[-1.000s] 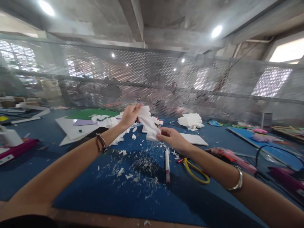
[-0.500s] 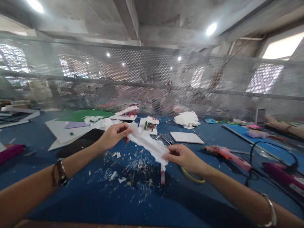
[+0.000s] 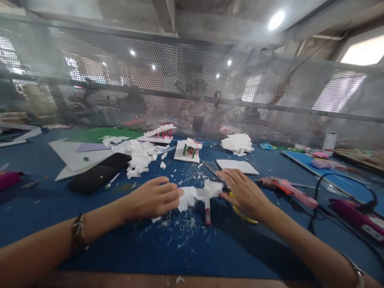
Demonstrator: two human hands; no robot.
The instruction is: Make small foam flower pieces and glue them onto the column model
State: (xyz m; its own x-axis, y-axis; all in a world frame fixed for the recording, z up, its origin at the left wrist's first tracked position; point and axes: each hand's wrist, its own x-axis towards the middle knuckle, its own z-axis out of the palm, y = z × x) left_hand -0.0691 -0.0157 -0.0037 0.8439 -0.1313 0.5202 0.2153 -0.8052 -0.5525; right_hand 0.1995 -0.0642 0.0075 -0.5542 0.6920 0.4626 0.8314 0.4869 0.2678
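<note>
While left hand touches tissue, canister stands upright, contents hidden.

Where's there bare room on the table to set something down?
Near right of the blue table, between the red-ended pen and the right forearm. Another patch, lightly flecked, lies left of the black slab, beyond the left forearm. Crowded: between left hand and right hand, with white paper and scraps.

White tissue, crumpled and ragged-edged; spread low between left hand and right hand; overlapping a pen.
</note>
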